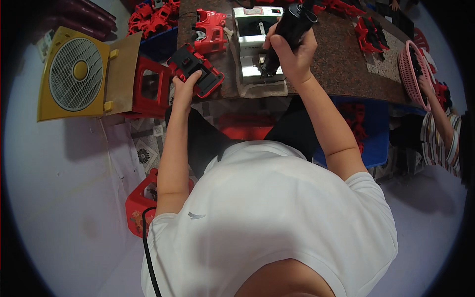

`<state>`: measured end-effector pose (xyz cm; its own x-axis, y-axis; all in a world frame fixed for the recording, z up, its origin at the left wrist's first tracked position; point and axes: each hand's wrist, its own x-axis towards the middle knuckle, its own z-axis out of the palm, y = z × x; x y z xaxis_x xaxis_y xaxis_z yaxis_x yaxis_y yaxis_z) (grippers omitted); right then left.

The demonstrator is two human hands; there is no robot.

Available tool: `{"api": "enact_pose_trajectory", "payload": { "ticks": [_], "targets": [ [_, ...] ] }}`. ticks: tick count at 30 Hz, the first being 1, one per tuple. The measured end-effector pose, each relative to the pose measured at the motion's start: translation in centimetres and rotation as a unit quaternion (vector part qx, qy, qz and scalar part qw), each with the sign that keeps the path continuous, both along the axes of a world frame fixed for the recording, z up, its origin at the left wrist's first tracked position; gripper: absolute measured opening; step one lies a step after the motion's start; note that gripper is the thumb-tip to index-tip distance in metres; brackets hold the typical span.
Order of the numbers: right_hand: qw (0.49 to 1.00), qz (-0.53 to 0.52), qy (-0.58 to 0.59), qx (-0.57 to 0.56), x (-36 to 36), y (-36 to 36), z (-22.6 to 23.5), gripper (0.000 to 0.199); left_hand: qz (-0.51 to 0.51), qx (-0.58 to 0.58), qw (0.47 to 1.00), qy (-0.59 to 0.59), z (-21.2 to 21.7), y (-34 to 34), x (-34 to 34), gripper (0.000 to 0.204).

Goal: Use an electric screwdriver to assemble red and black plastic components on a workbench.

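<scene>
My left hand [184, 90] grips a red and black plastic housing [212, 79] at the table's near edge, its thumb lying on the black face. Wrapped in my right hand [299, 57] is a black electric screwdriver [293, 24], tilted with its tip down. That tip is over the near end of a white, box-shaped screw feeder [246, 30], and I cannot tell whether they touch. Just beyond my left hand, another red housing [213, 24] lies on the brown speckled table [329, 69], left of the feeder.
Red parts [152, 19] are heaped at the far left above a blue bin [161, 48]. A yellow fan [80, 71], cardboard [121, 74] and a red stool [161, 81] stand left. Right are more red parts [370, 35] and a co-worker's hand [424, 84] at a pink basket [410, 74].
</scene>
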<state>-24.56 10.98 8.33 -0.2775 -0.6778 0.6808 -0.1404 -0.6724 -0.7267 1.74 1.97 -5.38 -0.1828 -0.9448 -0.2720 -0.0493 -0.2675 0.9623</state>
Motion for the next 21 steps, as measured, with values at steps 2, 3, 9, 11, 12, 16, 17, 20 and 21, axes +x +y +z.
{"api": "enact_pose_trajectory", "payload": {
  "ticks": [2, 3, 9, 11, 12, 16, 17, 20, 21],
  "targets": [
    [1.000, -0.003, -0.004, 0.002, -0.1, 0.5, -0.1, 0.031, 0.019, -0.018, 1.000, 0.017, 1.3, 0.9, -1.1, 0.073],
    [0.999, 0.001, 0.028, -0.028, -0.2, 0.6, -0.1, 0.032, 0.037, -0.038, 0.998, 0.032, 1.8, 1.2, -1.4, 0.073],
    [0.993, 0.021, 0.091, -0.074, -0.6, 0.2, 2.0, 0.040, -0.005, 0.001, 0.996, 0.085, 1.8, 0.8, -0.8, 0.069],
    [0.993, 0.013, 0.089, -0.070, -0.6, 0.2, 1.3, 0.040, 0.001, 0.003, 0.996, 0.088, 1.9, 0.9, -1.0, 0.069],
    [0.994, 0.005, 0.086, -0.066, -0.5, 0.2, 0.9, 0.040, 0.008, 0.006, 0.996, 0.089, 2.0, 1.0, -1.1, 0.068],
    [0.997, 0.014, 0.057, -0.056, -0.5, 0.7, 0.2, 0.039, 0.000, 0.031, 0.997, 0.066, 2.4, 1.8, -1.5, 0.069],
    [0.997, 0.015, 0.056, -0.055, -0.4, 0.7, 0.2, 0.039, -0.002, 0.006, 0.999, 0.044, 2.1, 1.9, -1.6, 0.068],
    [0.998, 0.001, 0.052, -0.039, -0.5, 0.5, 0.2, 0.039, -0.004, -0.008, 0.999, 0.046, 1.2, 1.8, -1.6, 0.065],
    [0.998, 0.007, 0.055, -0.044, -0.4, 0.4, 0.2, 0.038, -0.004, 0.003, 0.998, 0.070, 0.9, 1.6, -1.4, 0.063]
  ]
}}
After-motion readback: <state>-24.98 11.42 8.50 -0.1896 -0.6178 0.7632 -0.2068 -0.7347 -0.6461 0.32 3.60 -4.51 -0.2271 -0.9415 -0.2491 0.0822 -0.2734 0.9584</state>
